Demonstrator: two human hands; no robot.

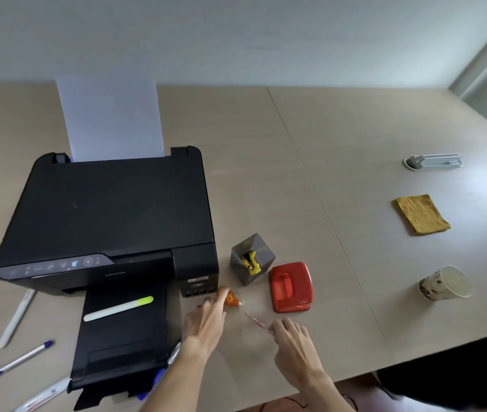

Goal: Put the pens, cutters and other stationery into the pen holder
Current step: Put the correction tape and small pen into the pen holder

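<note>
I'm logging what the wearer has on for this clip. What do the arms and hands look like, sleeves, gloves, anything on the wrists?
Both hands are bare: no gloves and no rings visible on the left hand or the right hand. The forearms are uncovered to the frame edge, so no sleeves show. A thin dark cord or band crosses the right arm near the bottom edge; blur hides detail.

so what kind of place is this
Probably an office or workroom: a black inkjet printer loaded with paper sits on a long plain desk, with a red hole punch and pens scattered around a grey pen holder.

bare forearms, no sleeves; slim fingers [288, 322].
</note>
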